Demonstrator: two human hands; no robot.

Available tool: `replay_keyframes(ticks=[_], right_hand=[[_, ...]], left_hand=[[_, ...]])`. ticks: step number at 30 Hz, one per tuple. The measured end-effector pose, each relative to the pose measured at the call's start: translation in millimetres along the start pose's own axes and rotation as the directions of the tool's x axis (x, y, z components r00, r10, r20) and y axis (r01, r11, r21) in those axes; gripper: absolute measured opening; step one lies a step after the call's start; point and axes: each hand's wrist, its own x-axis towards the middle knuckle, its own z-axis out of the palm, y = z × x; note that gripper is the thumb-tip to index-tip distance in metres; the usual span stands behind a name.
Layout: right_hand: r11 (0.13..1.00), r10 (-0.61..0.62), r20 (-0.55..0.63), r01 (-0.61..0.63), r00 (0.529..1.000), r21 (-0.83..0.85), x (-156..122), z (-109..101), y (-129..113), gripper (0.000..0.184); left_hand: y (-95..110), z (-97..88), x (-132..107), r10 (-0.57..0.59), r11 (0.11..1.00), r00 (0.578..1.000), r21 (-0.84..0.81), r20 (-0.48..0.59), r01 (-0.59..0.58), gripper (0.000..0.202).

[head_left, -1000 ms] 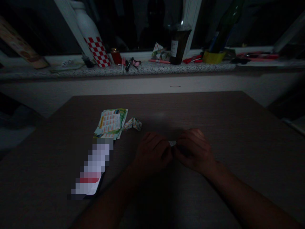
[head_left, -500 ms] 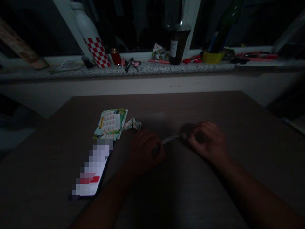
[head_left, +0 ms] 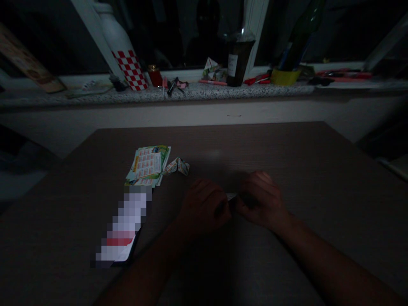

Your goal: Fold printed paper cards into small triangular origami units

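Observation:
The scene is very dark. My left hand (head_left: pixel 204 206) and my right hand (head_left: pixel 259 199) rest close together on the brown table (head_left: pixel 287 153), fingers curled toward each other. Between their fingertips a small pale strip of paper (head_left: pixel 231 196) shows, pinched from both sides and mostly hidden. A small folded paper piece (head_left: pixel 179 165) lies on the table just beyond my left hand. Beside it sits a stack of printed paper sheets (head_left: pixel 148 165).
A phone with a blurred screen (head_left: pixel 123 231) lies left of my left arm. Behind the table runs a granite windowsill (head_left: pixel 127 94) with a checkered white bottle (head_left: pixel 123 49), a dark jar (head_left: pixel 237 59), a green bottle (head_left: pixel 301 34), pens and small clutter.
Half a second ago my hands were apart with the paper strip stretched between them. They have come back together, and the strip is nearly hidden.

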Motion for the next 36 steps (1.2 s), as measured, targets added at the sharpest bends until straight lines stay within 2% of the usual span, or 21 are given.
replay_keyframes(ticks=[11,16,19,21,22,23,25,27,29,31,32,34,36], right_hand=[[0.995,0.069,-0.017,-0.070,0.997,-0.072,-0.9,-5.5,20.2,0.012],[0.990,0.126,-0.035,-0.128,0.991,-0.055,-1.9,-7.9,26.6,0.013],[0.983,0.181,-0.054,-0.181,0.982,-0.001,-1.6,-11.2,28.2,0.012],[0.975,0.216,-0.048,-0.213,0.975,0.068,-2.3,-11.8,27.5,0.009],[0.964,0.244,-0.034,-0.239,0.969,0.114,-3.0,-11.3,26.7,0.006],[0.946,0.281,-0.008,-0.275,0.960,0.169,-4.0,-10.4,25.9,0.005],[0.877,0.365,0.086,-0.374,0.927,0.303,-6.8,-7.1,24.3,0.009],[0.762,0.435,0.212,-0.483,0.875,0.431,-10.0,-3.1,23.1,0.016],[0.628,0.472,0.326,-0.572,0.819,0.527,-12.8,0.8,22.2,0.022],[0.501,0.495,0.403,-0.632,0.770,0.592,-14.5,3.7,21.7,0.025],[0.445,0.501,0.431,-0.651,0.750,0.615,-14.9,4.6,21.6,0.026],[0.356,0.512,0.471,-0.677,0.718,0.644,-14.9,5.7,22.0,0.026],[0.283,0.534,0.493,-0.694,0.687,0.662,-14.9,6.2,23.1,0.025]], left_hand=[[-1.4,-5.1,-2.1,-0.047,0.997,0.999,-0.068,0.004,0.048,0.006],[0.0,-11.1,-3.2,-0.162,0.982,0.987,-0.098,-0.012,0.160,0.005],[0.3,-12.9,-4.2,-0.269,0.950,0.963,-0.174,-0.027,0.260,0.005],[-0.2,-11.0,-5.1,-0.399,0.881,0.917,-0.285,-0.023,0.376,0.005],[-0.7,-9.0,-5.7,-0.488,0.818,0.873,-0.352,-0.002,0.456,0.005],[-1.5,-6.4,-6.3,-0.581,0.729,0.813,-0.424,0.030,0.537,0.005],[-3.6,-0.1,-7.8,-0.738,0.489,0.661,-0.564,0.139,0.665,0.004],[-6.4,6.9,-9.3,-0.813,0.227,0.516,-0.670,0.270,0.707,0.008],[-9.4,13.3,-10.6,-0.832,0.033,0.422,-0.729,0.359,0.684,0.012],[-12.0,18.2,-11.5,-0.835,-0.085,0.372,-0.762,0.406,0.642,0.013],[-13.0,19.9,-11.8,-0.834,-0.116,0.359,-0.769,0.419,0.629,0.013],[-14.3,21.8,-12.3,-0.835,-0.095,0.362,-0.757,0.414,0.647,0.012],[-14.3,21.5,-12.9,-0.843,-0.013,0.383,-0.726,0.378,0.688,0.012]])
